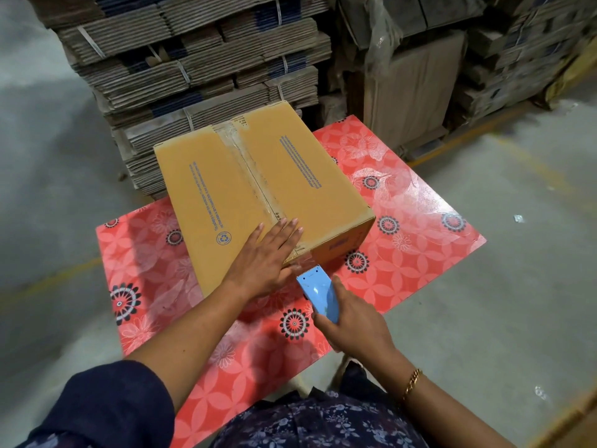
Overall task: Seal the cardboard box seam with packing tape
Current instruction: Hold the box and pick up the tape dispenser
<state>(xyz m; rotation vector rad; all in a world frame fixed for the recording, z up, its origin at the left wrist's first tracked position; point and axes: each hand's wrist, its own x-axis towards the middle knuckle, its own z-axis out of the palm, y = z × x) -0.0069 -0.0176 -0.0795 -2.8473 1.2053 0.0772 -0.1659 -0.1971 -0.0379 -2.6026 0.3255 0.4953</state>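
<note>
Stacked bundles of flattened cardboard (200, 59) fill the background of a warehouse with a grey concrete floor (484, 286), and in front of them stands a surface (420, 253) covered in red floral-patterned sheeting. On its far half sits the closed cardboard box (258, 179), turned at an angle, its two top flaps meeting at a centre seam (255, 179). Clear packing tape (235, 147) runs along that seam from the far edge toward the near edge, and a strip of it stretches off the near corner of the box down to a blue tape dispenser (318, 294) with a toothed cutting edge. The left hand (268, 257) lies flat on the box top at the near end of the seam, fingers (284, 231) extended and spread, gripping nothing, pressing on the cardboard and tape. The right hand (352, 324) is wrapped around the dispenser just beside the box's near corner, fingers clenched on its body. A gold chain bracelet (412, 383) circles the right wrist. A dark sleeve (106, 405) covers the left upper arm.
</note>
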